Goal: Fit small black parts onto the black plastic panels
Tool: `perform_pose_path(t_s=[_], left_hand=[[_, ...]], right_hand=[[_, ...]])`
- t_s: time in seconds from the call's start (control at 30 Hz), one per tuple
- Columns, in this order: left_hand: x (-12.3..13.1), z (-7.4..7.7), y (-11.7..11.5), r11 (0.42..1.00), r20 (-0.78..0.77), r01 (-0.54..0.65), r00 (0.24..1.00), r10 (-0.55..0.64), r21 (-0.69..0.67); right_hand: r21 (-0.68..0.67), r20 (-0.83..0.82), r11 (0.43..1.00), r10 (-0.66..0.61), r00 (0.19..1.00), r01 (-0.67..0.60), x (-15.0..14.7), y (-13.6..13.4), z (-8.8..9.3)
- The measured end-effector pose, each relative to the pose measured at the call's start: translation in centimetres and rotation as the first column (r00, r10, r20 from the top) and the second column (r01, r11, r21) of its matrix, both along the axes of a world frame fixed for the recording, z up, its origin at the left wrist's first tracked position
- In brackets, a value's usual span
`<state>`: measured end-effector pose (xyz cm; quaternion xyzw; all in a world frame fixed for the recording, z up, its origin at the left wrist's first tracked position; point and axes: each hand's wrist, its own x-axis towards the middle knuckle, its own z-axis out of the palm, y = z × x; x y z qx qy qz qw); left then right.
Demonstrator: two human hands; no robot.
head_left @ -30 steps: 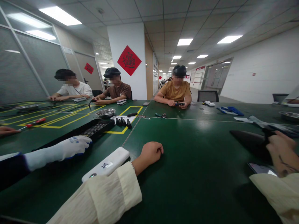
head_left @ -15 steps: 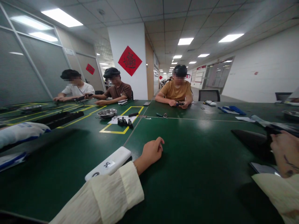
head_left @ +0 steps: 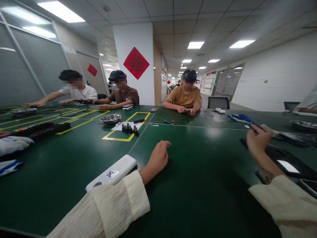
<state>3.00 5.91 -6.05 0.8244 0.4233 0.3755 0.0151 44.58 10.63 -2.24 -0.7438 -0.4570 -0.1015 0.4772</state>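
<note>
Toward the near edge of the green worktop [head_left: 198, 191], a white device [head_left: 110, 167], partly hidden by the left sleeve [head_left: 121, 201], bears two dark, uncertain digits; beside it the left hand [head_left: 156, 159] is half open, empty. The blurred right hand [head_left: 257, 138] has an indistinct grip near a black flat object [head_left: 279, 153] toward the right edge.

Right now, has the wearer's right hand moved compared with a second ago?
Yes: the right hand has moved leftward and up in the view, nearer the dark mesh-backed chair right of centre.
</note>
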Motion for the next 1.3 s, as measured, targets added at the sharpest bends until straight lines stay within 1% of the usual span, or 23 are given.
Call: perform_pose_path(t_s=[0.03,0.1,0.17,0.2,0.27,0.37,0.47,0.6,0.63,0.67,0.7,0.73,0.77,0.83,0.9,0.93,0.97,1.0,1.03,1.07,1.13,1.2,1.3], left_hand=[[0.0,0.0,0.0,1.000,0.007,0.004,1.000,-0.004,0.002],[0.0,0.0,0.1,1.000,0.057,-0.010,0.998,0.011,-0.019],[0.0,-0.1,0.2,0.997,0.152,-0.042,0.987,0.052,-0.069],[0.0,-0.2,0.3,0.994,0.204,-0.055,0.976,0.074,-0.097],[-0.1,-0.3,0.6,0.988,0.298,-0.066,0.949,0.105,-0.138],[-0.1,-0.2,0.9,0.987,0.392,-0.084,0.910,0.134,-0.140],[-0.1,0.0,1.0,0.987,0.454,-0.119,0.878,0.154,-0.105],[-0.1,-0.1,0.9,0.991,0.424,-0.120,0.896,0.135,-0.061],[-0.2,-0.1,0.8,0.991,0.399,-0.120,0.907,0.132,-0.054],[-0.2,-0.1,0.7,0.991,0.370,-0.124,0.920,0.132,-0.045],[-0.2,0.0,0.6,0.991,0.336,-0.129,0.932,0.134,-0.036],[-0.2,0.1,0.4,0.991,0.297,-0.134,0.945,0.135,-0.025],[-0.2,0.3,0.2,0.991,0.253,-0.136,0.958,0.135,-0.013],[-0.1,0.7,-0.3,0.992,0.162,-0.128,0.979,0.124,0.013],[0.0,1.0,-0.9,0.993,0.070,-0.116,0.991,0.113,0.036],[0.0,1.2,-1.2,0.992,0.029,-0.114,0.993,0.113,0.046],[0.1,1.3,-1.4,0.992,-0.009,-0.115,0.993,0.116,0.054],[0.2,1.5,-1.6,0.991,-0.039,-0.121,0.992,0.123,0.058],[0.2,1.5,-1.8,0.990,-0.063,-0.127,0.989,0.131,0.059],[0.3,1.6,-1.9,0.989,-0.078,-0.135,0.987,0.139,0.055],[0.3,1.6,-1.9,0.988,-0.086,-0.148,0.985,0.150,0.036],[0.3,1.6,-1.8,0.988,-0.080,-0.154,0.985,0.154,0.016],[0.3,1.3,-1.6,0.989,-0.077,-0.149,0.986,0.148,-0.006]], right_hand=[[0.067,-0.020,0.997,0.045,0.999,-0.044,-1.8,0.2,0.0],[0.112,-0.026,0.971,0.216,0.976,-0.211,-5.3,0.7,-0.2],[0.094,-0.047,0.899,0.434,0.900,-0.428,-8.7,1.1,-0.7],[0.075,-0.088,0.832,0.554,0.828,-0.549,-10.4,1.2,-1.1],[0.032,-0.161,0.690,0.718,0.677,-0.723,-13.6,0.9,-1.7],[-0.128,-0.021,0.465,0.882,0.471,-0.876,-17.8,-0.9,-2.2],[-0.286,0.107,0.237,0.971,0.214,-0.929,-20.7,-3.8,-1.8],[-0.420,0.040,-0.077,0.994,-0.104,-0.904,-22.7,-6.6,-0.6],[-0.433,0.012,-0.134,0.988,-0.154,-0.891,-22.9,-6.9,-0.4],[-0.436,-0.006,-0.161,0.984,-0.176,-0.885,-22.8,-6.8,-0.2],[-0.431,-0.014,-0.155,0.986,-0.166,-0.889,-22.6,-6.5,-0.1],[-0.422,-0.013,-0.114,0.993,-0.119,-0.900,-22.1,-6.0,0.0],[-0.411,-0.002,-0.037,0.999,-0.039,-0.911,-21.3,-5.2,0.1],[-0.405,0.054,0.185,0.983,0.178,-0.895,-18.9,-3.3,0.2],[-0.414,0.221,0.489,0.872,0.437,-0.768,-15.4,-1.4,0.4],[-0.443,0.295,0.621,0.782,0.549,-0.646,-13.3,-0.7,0.6],[-0.482,0.351,0.723,0.676,0.648,-0.494,-11.1,-0.1,0.7],[-0.515,0.398,0.791,0.561,0.726,-0.328,-8.9,0.3,0.7],[-0.536,0.431,0.825,0.449,0.783,-0.178,-6.7,0.4,0.7],[-0.547,0.439,0.835,0.343,0.830,-0.056,-4.5,0.4,0.7],[-0.580,0.375,0.806,0.135,0.917,0.118,-0.6,0.0,0.2],[-0.623,0.274,0.754,-0.042,0.961,0.210,2.6,-0.5,-0.9],[-0.669,0.167,0.689,-0.228,0.959,0.280,6.2,-1.3,-3.3]])
